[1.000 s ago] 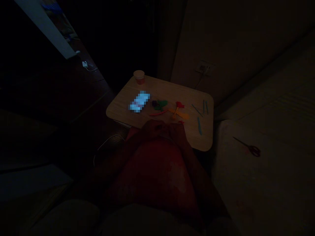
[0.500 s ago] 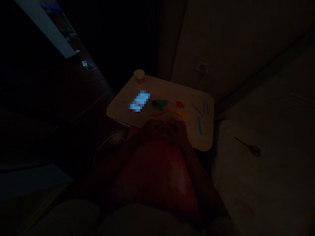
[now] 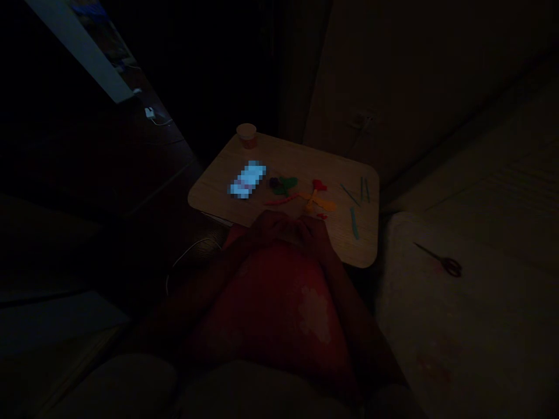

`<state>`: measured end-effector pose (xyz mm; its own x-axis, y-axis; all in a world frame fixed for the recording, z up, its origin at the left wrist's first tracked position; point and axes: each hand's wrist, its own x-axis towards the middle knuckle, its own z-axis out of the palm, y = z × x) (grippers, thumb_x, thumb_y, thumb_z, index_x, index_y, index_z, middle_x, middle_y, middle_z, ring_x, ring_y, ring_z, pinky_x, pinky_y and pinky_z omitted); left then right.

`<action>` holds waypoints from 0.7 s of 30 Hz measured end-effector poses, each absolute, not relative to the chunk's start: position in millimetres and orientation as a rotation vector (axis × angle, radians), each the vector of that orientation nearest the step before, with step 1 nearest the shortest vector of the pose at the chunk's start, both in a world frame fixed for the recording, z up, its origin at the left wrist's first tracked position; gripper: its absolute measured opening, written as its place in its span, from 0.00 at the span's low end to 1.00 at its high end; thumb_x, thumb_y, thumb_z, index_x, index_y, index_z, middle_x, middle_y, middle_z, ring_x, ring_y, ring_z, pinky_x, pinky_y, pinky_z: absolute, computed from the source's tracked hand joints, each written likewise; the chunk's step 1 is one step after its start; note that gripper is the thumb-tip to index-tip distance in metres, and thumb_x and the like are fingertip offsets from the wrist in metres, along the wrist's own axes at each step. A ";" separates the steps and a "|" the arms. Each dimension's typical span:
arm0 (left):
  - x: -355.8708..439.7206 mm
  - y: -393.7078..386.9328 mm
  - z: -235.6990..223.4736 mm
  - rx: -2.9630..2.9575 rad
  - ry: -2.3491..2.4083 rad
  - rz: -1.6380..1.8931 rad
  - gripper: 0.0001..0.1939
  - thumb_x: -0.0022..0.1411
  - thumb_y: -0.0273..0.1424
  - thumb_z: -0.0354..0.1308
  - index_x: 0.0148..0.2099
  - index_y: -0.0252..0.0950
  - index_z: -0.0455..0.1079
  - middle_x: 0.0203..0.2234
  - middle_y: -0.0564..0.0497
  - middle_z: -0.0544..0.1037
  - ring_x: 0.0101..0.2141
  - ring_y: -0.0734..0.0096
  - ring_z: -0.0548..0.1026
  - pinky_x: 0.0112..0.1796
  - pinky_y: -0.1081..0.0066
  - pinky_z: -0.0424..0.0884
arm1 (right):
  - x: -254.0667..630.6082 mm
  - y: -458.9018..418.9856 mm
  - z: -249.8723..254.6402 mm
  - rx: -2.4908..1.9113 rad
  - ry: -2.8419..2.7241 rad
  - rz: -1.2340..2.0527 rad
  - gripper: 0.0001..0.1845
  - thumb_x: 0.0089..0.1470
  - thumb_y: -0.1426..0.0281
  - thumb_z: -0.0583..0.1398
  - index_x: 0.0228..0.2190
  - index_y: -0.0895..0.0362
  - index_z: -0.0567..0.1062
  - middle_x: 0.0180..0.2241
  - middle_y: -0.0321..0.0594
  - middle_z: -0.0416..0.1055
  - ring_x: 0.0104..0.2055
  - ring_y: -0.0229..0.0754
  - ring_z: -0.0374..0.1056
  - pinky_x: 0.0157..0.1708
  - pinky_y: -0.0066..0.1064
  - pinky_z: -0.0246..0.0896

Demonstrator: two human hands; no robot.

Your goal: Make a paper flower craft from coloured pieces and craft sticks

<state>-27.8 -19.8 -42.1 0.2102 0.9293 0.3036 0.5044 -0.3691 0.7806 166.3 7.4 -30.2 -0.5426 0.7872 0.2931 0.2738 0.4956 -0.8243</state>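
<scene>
In dim light, my left hand (image 3: 269,224) and my right hand (image 3: 315,234) meet at the table's near edge. Both have their fingers curled in, and whatever lies between them is too dark to make out. Just past them lie soft-looking coloured pieces like modelling clay: a thin pink-red strip (image 3: 282,201), an orange piece (image 3: 323,203), a red piece (image 3: 319,185) and a small red bit (image 3: 322,216) close to my right hand. A green piece (image 3: 288,185) touches a dark purple lump (image 3: 274,182).
The wooden table (image 3: 213,169) carries a paper cup (image 3: 247,136), a lit phone (image 3: 248,179) and several thin blue-green tools, one a flat stick (image 3: 354,223). Scissors (image 3: 449,266) lie on a pale surface at right. A wall socket (image 3: 367,121) is behind.
My hands have drawn closer together, and my right hand has shifted slightly, showing more of the small red bit beside it. The pieces on the table stay put.
</scene>
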 end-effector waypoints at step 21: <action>-26.5 -21.0 -34.9 1.825 1.320 1.295 0.14 0.60 0.40 0.66 0.34 0.33 0.76 0.20 0.56 0.68 0.23 0.76 0.62 0.27 0.74 0.60 | 165.1 9.2 -32.9 -0.992 -1.805 1.022 0.08 0.55 0.65 0.63 0.32 0.55 0.82 0.30 0.40 0.79 0.30 0.41 0.71 0.32 0.32 0.65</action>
<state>-26.5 -21.0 -34.9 0.0597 0.9202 0.3868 0.4047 -0.3765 0.8333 165.1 9.2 -32.9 -0.3553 0.8959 0.2667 0.2325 0.3610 -0.9031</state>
